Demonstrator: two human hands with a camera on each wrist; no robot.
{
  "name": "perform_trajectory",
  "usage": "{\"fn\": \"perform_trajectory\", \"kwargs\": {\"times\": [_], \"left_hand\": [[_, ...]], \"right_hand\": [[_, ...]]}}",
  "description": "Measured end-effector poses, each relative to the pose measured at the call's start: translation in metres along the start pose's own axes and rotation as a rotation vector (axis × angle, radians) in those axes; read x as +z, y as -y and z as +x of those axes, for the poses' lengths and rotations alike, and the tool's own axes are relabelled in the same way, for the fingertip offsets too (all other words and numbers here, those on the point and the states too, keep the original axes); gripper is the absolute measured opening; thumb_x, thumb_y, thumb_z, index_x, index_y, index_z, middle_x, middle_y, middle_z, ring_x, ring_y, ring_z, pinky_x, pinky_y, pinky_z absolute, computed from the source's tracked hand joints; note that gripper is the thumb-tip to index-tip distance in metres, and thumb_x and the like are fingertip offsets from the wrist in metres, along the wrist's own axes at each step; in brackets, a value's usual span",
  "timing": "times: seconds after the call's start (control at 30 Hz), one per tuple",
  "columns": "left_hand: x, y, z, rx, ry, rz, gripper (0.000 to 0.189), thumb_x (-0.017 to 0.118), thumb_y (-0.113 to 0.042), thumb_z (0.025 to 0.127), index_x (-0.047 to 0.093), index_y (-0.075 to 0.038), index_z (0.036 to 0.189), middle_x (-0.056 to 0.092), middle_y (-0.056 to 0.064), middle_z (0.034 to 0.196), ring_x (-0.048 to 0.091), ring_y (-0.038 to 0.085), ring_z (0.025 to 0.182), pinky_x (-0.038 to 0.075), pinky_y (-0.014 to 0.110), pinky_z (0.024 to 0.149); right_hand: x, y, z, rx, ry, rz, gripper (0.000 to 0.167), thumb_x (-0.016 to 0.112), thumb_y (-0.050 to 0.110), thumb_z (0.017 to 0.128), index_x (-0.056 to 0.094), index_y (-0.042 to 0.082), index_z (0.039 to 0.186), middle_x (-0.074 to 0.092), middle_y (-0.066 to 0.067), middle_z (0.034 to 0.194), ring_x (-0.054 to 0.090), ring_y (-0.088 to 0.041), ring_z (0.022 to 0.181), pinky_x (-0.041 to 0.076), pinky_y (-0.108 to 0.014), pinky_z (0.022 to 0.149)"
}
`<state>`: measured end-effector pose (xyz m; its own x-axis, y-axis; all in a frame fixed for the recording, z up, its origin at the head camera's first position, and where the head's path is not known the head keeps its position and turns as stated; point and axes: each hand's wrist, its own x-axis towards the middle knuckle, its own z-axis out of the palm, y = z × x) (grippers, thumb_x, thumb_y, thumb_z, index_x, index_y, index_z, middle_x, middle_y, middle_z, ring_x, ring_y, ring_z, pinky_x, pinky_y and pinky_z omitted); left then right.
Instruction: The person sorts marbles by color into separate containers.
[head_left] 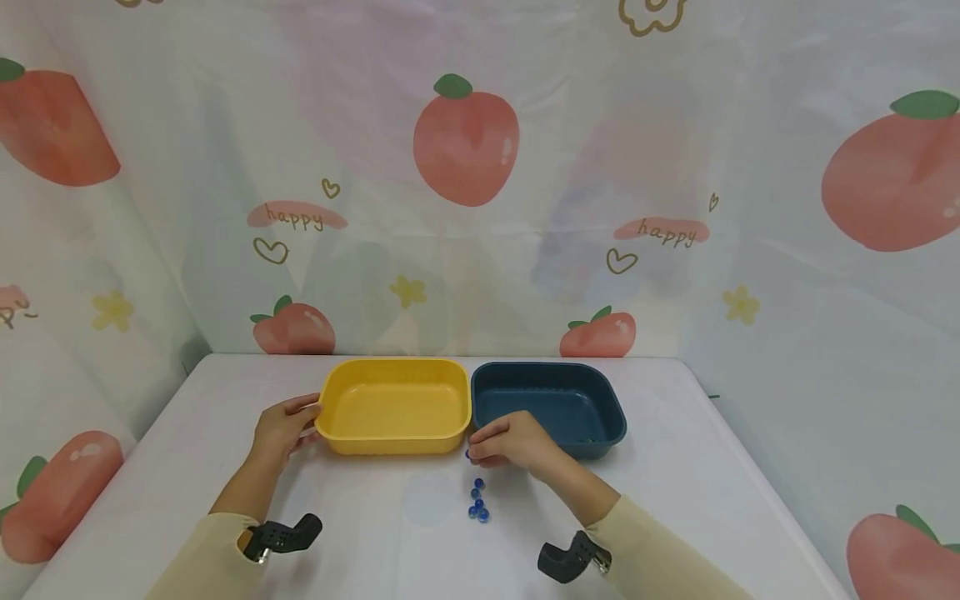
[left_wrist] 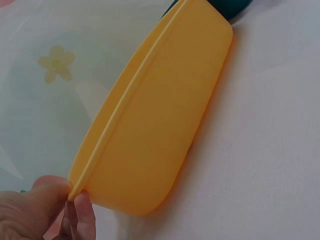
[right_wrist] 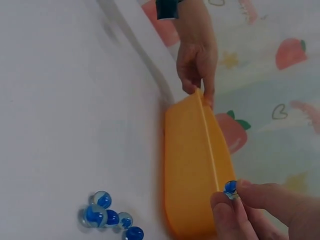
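My left hand (head_left: 283, 428) pinches the left rim of a yellow plastic bin (head_left: 393, 446), thumb on one side and fingers on the other in the left wrist view. A blue and clear glass marble (right_wrist: 230, 188) sits between the thumb and fingertips of my right hand (head_left: 516, 442), held close to the yellow bin's front right corner. Several more blue marbles (head_left: 478, 503) lie in a loose cluster on the table, nearer to me than the right hand. The yellow bin's inside shows no contents.
A dark blue bin (head_left: 592, 450) stands right beside the yellow one, partly covered by the right hand in the head view. Both rest on a white-covered table (head_left: 360, 533). A fruit-printed curtain (head_left: 480, 275) hangs behind the table and along its sides.
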<state>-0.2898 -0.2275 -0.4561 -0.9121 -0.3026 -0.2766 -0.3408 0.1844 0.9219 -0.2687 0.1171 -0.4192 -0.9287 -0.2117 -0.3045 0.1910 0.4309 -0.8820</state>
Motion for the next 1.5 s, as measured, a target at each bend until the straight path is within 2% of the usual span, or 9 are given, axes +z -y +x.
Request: {"fn": "perform_trajectory", "kwargs": {"times": [0.37,0.57,0.77,0.9,1.17,1.4,1.5], "left_hand": [[0.000,0.002,0.001,0.017,0.003,0.002,0.044,0.059,-0.019,0.099,0.053,0.000,0.138,0.055,0.025,0.135,0.065,0.023,0.102,0.057,0.020,0.068],[0.000,0.003,0.002,0.013,-0.004,0.016,0.044,0.058,-0.020,0.099,0.054,-0.002,0.138,0.057,0.023,0.134,0.065,0.019,0.098,0.057,0.019,0.068],[-0.001,0.004,0.004,0.014,-0.003,0.015,0.044,0.059,-0.021,0.099,0.054,-0.002,0.138,0.057,0.023,0.135,0.065,0.017,0.097,0.056,0.017,0.066],[-0.002,0.004,0.003,0.011,0.001,0.026,0.044,0.058,-0.021,0.099,0.054,-0.003,0.139,0.057,0.022,0.136,0.064,0.019,0.099,0.055,0.017,0.065],[-0.002,0.003,0.002,0.000,0.002,0.038,0.044,0.057,-0.022,0.100,0.053,-0.004,0.140,0.055,0.023,0.137,0.063,0.022,0.103,0.054,0.018,0.066],[-0.001,0.004,0.004,-0.012,0.002,0.037,0.045,0.057,-0.023,0.100,0.053,-0.005,0.141,0.054,0.022,0.139,0.061,0.028,0.113,0.054,0.015,0.067],[0.000,0.004,0.005,-0.005,0.005,0.031,0.045,0.057,-0.023,0.100,0.053,-0.005,0.140,0.055,0.022,0.139,0.061,0.028,0.113,0.055,0.016,0.068]], "right_hand": [[0.006,0.020,0.017,0.016,-0.011,0.096,0.030,0.080,0.008,0.080,0.072,-0.005,0.107,0.076,-0.012,0.090,0.074,-0.023,0.083,0.058,-0.039,0.083],[0.008,0.023,0.031,0.013,-0.016,0.151,0.029,0.078,0.003,0.082,0.071,-0.008,0.108,0.075,-0.015,0.092,0.075,-0.023,0.082,0.060,-0.032,0.075],[0.012,0.028,0.037,0.010,0.010,0.199,0.030,0.075,0.001,0.083,0.069,-0.010,0.111,0.075,-0.018,0.095,0.075,-0.025,0.085,0.057,-0.039,0.084],[0.017,0.030,0.042,0.003,0.023,0.196,0.031,0.075,0.000,0.083,0.068,-0.012,0.111,0.075,-0.019,0.095,0.075,-0.024,0.084,0.058,-0.037,0.081],[0.029,0.032,0.059,0.029,-0.037,0.178,0.026,0.077,-0.004,0.079,0.071,-0.012,0.103,0.074,-0.021,0.091,0.075,-0.025,0.079,0.060,-0.032,0.070],[0.038,0.039,0.063,0.014,-0.065,0.105,0.015,0.077,-0.004,0.079,0.073,-0.011,0.092,0.075,-0.018,0.083,0.075,-0.023,0.076,0.060,-0.028,0.067],[0.042,0.038,0.066,0.022,-0.102,0.043,0.016,0.079,-0.001,0.078,0.074,-0.008,0.091,0.075,-0.016,0.083,0.075,-0.022,0.075,0.059,-0.026,0.066]]}}
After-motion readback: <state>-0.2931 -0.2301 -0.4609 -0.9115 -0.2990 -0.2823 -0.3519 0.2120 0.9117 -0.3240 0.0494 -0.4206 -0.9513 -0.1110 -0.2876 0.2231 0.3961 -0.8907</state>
